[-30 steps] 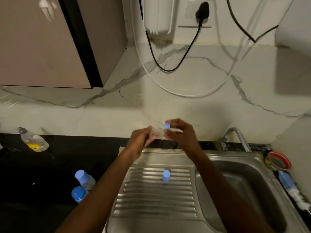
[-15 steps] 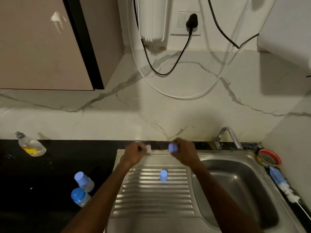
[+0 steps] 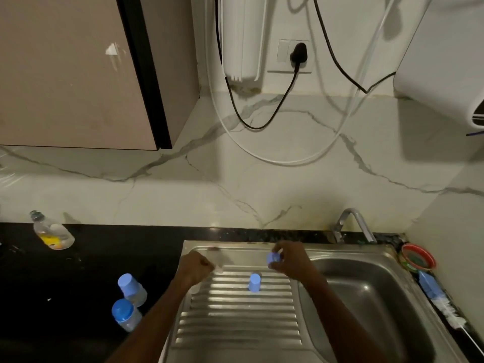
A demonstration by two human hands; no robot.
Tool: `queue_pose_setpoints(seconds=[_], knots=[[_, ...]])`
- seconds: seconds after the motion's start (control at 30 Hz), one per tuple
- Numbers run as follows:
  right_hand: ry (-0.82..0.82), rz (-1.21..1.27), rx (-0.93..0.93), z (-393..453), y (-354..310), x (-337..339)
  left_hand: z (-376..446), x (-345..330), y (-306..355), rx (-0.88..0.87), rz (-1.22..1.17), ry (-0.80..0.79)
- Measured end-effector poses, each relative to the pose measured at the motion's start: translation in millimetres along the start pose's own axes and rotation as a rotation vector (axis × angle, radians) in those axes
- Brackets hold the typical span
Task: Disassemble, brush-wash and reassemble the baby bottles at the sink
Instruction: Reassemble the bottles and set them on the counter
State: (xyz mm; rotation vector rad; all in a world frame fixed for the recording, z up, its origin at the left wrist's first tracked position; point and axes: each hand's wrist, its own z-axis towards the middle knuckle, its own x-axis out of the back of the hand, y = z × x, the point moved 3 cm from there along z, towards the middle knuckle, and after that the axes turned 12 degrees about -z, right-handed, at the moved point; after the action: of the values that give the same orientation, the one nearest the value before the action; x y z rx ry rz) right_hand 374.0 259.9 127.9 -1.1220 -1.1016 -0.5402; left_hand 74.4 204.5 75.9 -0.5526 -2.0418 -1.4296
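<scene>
A: Marble backsplash, black counter (image 3: pixel 86 271), steel sink (image 3: pixel 366 297) with ribbed drainboard (image 3: pixel 235 310). Head view only. What am I holding?

B: Right hand (image 3: pixel 292 259) is curled round a small blue collar ring (image 3: pixel 273 257), pinched at its rim above the back of the drainboard. Left hand (image 3: pixel 195 268) is fisted on something small and pale (image 3: pixel 218 269), probably the teat, too blurred to confirm.

A: Other parts?

B: One blue cap (image 3: pixel 254 282) stands upright mid-drainboard, between my hands. Two capped baby bottles (image 3: pixel 129 301) sit on the counter left of the sink, just beside each other. Bottle brush (image 3: pixel 440 297) lies along the sink's right edge, near a red-rimmed dish (image 3: pixel 418 256). Soap bottle (image 3: pixel 52 231) far left, tap (image 3: pixel 353 225) at the back.

A: Handling?

B: I'd judge the ring light, rigid plastic, likely slippery once wet; grip across the outer edge. Teat should be soft, squashy; hold its base flange, don't crush the tip. Bottles are light and tippy; take them round the body.

A: Stage?

B: Still disassembly, I think; washing not yet begun.
</scene>
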Motion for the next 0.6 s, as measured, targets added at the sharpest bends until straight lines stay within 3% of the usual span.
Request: queue_pose_setpoints(seconds=[0.07, 0.2, 0.23, 0.27, 0.3, 0.37, 0.4, 0.43, 0.6], knots=[[0.118, 0.174, 0.022, 12, -33, 42, -1, 24, 24, -0.022, -0.236, 0.059], [0.174, 1.227, 0.103, 24, -83, 106, -10, 60, 93, -0.230, -0.835, 0.070], [0.140, 1.351, 0.099, 23, -83, 106, -11, 62, 103, -0.258, -0.927, 0.037], [0.104, 1.336, 0.090, 21, -79, 99, -10, 61, 103, -0.282, -0.913, 0.031], [0.088, 1.068, 0.077, 19, -67, 86, -9, 58, 97, -0.300, -0.776, 0.058], [0.004, 0.279, 0.006, 14, -36, 43, -5, 44, 70, -0.269, -0.389, 0.117], [-0.040, 0.067, -0.042, 11, -23, 20, -7, 37, 58, -0.221, -0.291, 0.122], [-0.065, 0.019, -0.091, 5, -14, 2, -9, 29, 47, -0.181, -0.282, 0.118], [-0.004, 0.376, -0.226, -8, -38, -24, -20, 7, 40, -0.177, -0.409, 0.168]])
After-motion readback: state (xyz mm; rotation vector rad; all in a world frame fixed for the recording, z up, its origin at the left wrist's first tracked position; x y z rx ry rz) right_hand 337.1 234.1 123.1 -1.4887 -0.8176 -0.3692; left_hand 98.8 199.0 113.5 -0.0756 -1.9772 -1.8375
